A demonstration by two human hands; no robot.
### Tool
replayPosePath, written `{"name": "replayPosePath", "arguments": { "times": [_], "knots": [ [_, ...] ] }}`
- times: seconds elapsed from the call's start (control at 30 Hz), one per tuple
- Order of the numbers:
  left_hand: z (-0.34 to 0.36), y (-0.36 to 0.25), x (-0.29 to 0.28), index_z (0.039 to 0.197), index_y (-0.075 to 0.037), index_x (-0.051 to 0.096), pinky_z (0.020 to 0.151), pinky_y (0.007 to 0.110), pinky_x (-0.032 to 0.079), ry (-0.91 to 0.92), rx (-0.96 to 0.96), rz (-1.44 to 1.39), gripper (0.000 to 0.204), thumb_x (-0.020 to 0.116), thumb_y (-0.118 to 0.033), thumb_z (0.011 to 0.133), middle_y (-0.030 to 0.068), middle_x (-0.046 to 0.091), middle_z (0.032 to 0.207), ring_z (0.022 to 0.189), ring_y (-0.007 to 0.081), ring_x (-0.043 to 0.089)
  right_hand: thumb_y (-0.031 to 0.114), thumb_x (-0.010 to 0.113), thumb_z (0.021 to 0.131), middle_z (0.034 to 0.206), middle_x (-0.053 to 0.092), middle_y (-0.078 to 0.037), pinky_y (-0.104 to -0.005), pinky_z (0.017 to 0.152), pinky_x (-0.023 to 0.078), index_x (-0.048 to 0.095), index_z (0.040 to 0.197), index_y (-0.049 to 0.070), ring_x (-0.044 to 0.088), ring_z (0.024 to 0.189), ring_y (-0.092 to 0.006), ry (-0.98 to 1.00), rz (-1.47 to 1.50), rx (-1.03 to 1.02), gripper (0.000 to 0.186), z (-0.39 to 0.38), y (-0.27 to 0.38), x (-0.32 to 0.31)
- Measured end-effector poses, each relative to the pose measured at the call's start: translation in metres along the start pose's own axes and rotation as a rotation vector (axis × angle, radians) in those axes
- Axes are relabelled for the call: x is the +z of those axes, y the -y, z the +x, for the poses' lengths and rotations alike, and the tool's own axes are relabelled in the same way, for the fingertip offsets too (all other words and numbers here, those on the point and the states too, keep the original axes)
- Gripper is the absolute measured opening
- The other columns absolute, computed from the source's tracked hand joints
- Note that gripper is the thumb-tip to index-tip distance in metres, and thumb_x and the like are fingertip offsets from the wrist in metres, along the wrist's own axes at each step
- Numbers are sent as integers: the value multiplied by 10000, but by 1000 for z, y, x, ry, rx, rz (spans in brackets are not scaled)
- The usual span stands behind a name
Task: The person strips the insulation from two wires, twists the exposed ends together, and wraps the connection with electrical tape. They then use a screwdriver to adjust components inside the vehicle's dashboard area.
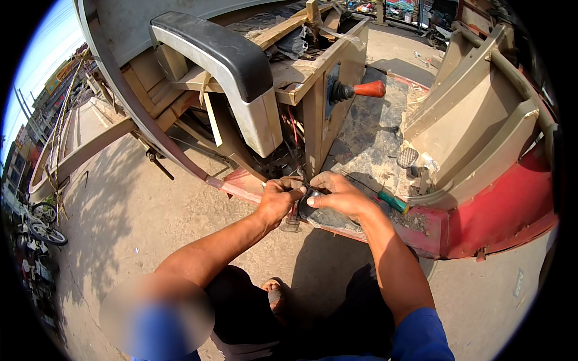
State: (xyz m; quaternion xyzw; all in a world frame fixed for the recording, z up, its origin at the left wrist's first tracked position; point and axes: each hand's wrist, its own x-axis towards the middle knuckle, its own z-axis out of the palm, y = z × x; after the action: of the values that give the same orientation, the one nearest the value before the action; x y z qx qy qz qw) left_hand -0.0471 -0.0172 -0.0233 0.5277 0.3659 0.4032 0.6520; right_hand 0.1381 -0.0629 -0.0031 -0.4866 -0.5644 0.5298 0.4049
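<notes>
Pinching a small shiny thing point(313, 193) in the right hand point(338, 194), close beside the curled left hand point(279, 197), too hidden to tell its grip. Working below red wires point(294, 127), with a green handle point(393, 202) on the right and a big black-and-grey cover point(250, 78) poking in beyond the left hand.

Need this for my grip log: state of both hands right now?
Left hand: fingers curled; whether it grips anything cannot be told.
Right hand: closed on a small shiny metal piece.
</notes>
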Motion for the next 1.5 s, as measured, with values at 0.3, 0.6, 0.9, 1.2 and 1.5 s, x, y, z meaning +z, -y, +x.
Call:
{"name": "replayPosePath", "arguments": {
  "times": [0.3,0.6,0.9,1.2,1.5],
  "knots": [
    [-12,-7,-4,868,0,646,550,239,468,7,80,245,126,630,108,805,46,649,763,631,95,576,242,865,669,947,606,-92,-302,721,486,593,1037,-28,579,868,-160,-14,-241,-140,531,2,2,3],
    [-22,-24,-1,1119,55,556,674,269,486,235,62,418,401,738,-35,773,82,638,942,813,123,592,430,801,748,902,647,-133,-330,714,496,626,978,-56,622,827,-193,-127,-288,-192,565,4,3,8],
    [-21,-24,1,1148,21,575,855,282,451,226,-61,185,334,656,-4,825,62,629,1025,954,132,576,325,625,921,845,648,-73,-298,549,543,645,995,-20,640,748,-159,-159,40,207,353,8,8,6],
    [-22,-30,-2,1104,15,620,814,286,484,190,-116,53,245,554,-65,882,49,639,982,882,125,582,227,595,936,672,551,-30,-291,451,422,621,825,-33,525,572,-128,-257,201,196,283,20,-9,19],
    [-13,-19,-11,1075,2,618,761,297,496,117,20,259,206,535,-42,892,42,643,867,807,127,594,213,575,943,670,534,-40,-287,459,426,551,764,14,512,558,-126,-225,257,198,269,13,-1,12]
  ]
}}
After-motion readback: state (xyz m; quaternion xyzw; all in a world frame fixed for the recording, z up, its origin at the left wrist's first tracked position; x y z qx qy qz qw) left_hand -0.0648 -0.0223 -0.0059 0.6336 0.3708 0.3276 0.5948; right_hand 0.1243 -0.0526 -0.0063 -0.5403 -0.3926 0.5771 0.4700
